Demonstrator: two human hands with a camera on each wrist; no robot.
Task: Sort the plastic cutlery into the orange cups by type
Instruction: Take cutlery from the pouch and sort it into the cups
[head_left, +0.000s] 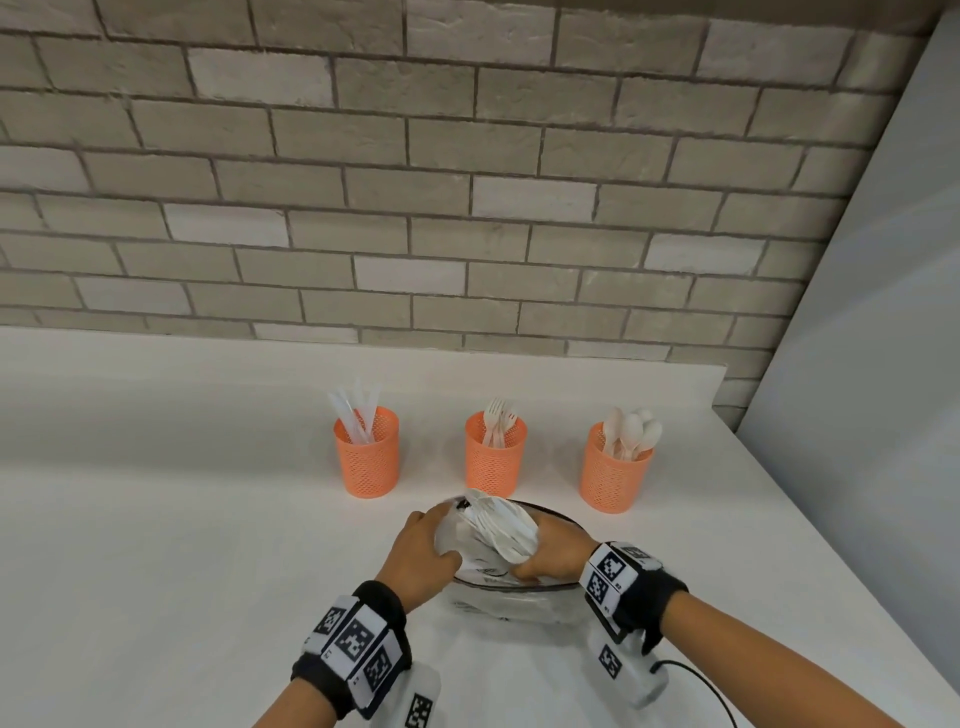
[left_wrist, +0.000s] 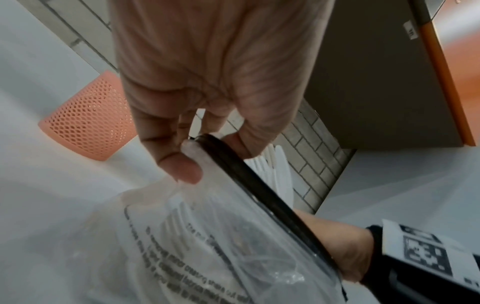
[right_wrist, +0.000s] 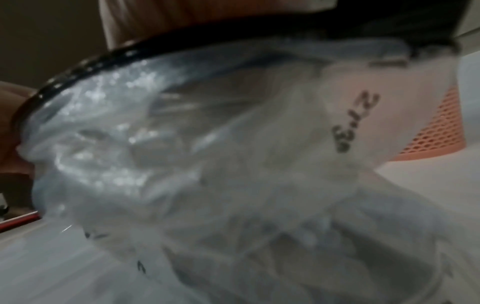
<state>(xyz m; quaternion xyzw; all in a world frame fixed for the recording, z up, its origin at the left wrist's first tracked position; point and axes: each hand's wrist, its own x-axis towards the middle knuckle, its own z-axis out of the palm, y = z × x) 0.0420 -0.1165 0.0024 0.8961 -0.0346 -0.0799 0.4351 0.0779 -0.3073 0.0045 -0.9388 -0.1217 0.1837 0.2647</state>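
Observation:
Three orange mesh cups stand in a row on the white counter: the left cup (head_left: 367, 457) holds knives, the middle cup (head_left: 496, 462) forks, the right cup (head_left: 618, 475) spoons. In front of them lies a clear zip bag (head_left: 498, 597) with a black rim. My left hand (head_left: 441, 540) pinches that rim (left_wrist: 223, 156) at its left end. My right hand (head_left: 530, 561) is curled round a bundle of white cutlery (head_left: 501, 527) sticking out of the bag's mouth. More cutlery shows through the bag (left_wrist: 207, 236). The right wrist view is blurred and filled by the bag (right_wrist: 207, 144).
A grey brick wall (head_left: 467, 208) runs behind the counter. A pale panel (head_left: 883, 312) stands on the right, past the counter's slanted right edge (head_left: 831, 545). A thin black cable (head_left: 696, 675) trails from my right wrist.

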